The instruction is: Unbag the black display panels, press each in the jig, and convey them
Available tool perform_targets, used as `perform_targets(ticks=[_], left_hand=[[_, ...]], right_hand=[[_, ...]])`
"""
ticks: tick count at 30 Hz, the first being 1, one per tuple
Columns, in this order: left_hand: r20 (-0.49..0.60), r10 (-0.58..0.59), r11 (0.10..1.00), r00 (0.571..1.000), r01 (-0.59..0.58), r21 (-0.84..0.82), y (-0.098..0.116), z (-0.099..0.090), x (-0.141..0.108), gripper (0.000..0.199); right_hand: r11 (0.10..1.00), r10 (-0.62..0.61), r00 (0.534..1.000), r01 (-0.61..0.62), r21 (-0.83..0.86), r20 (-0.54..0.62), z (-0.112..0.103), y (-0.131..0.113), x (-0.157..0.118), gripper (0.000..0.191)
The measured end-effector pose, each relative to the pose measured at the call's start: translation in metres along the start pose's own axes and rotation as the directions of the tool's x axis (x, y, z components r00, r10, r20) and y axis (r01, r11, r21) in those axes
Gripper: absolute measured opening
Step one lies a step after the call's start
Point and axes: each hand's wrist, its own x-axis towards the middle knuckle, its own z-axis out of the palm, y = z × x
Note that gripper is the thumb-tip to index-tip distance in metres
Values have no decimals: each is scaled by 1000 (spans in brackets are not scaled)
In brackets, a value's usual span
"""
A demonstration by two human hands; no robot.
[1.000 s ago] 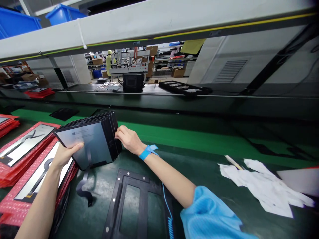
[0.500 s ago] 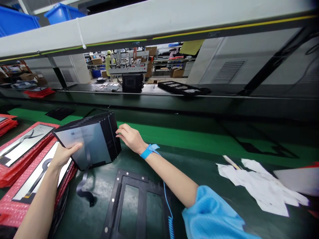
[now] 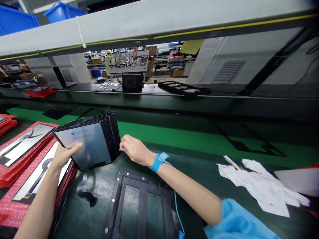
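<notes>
A stack of tablet-sized display panels [image 3: 96, 141] stands on edge, tilted, above the dark green bench. My left hand [image 3: 65, 153] grips its left side, thumb flat on the silvery front face and the other fingers hidden behind. A dark flat ribbon cable [image 3: 84, 189] hangs from the front panel and curls on the bench. At the stack's right edge is my right hand [image 3: 136, 151], fingers curled and pressed together. Whether they pinch anything, or touch the stack, I cannot make out. A blue wrist strap [image 3: 159, 161] with a cord circles my right wrist.
A black frame fixture [image 3: 142, 181] lies in front of me. Red bubble-wrap sleeves with panels [image 3: 27, 149] are piled at left. White gloves [image 3: 261, 186] lie to the right. Behind runs a green strip [image 3: 159, 132]; a black tray [image 3: 181, 88] rests on the ledge beyond.
My right hand has shifted right and downward along the stack's right edge, its fingers curling in more. The left hand and the stack hold nearly still.
</notes>
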Motion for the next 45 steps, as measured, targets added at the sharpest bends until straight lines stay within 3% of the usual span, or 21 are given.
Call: perform_targets(ticks=[12,19,26,31,36,45], left_hand=[[46,5,1000,999,-6,25,-3,-4,2,41],[27,11,999,1000,-12,31,1,-1,1,43],[29,12,1000,1000,-12,10,2,1,0,52],[40,7,1000,999,-7,1,1,0,0,48],[44,10,1000,999,-9,-9,1,-1,1,47],[25,15,1000,1000,-15,0,3,-3,1,43]], right_hand=[[994,52,994,-61,-91,-94,21,15,19,17],[994,45,998,-48,-94,-35,18,11,23,22],[1000,-10,1000,11,-29,26,-3,0,-10,16],[994,89,994,-93,-56,-61,2,19,10,11],[992,92,990,-100,-78,-103,13,29,19,11],[993,35,999,-37,-114,-28,10,33,22,20]])
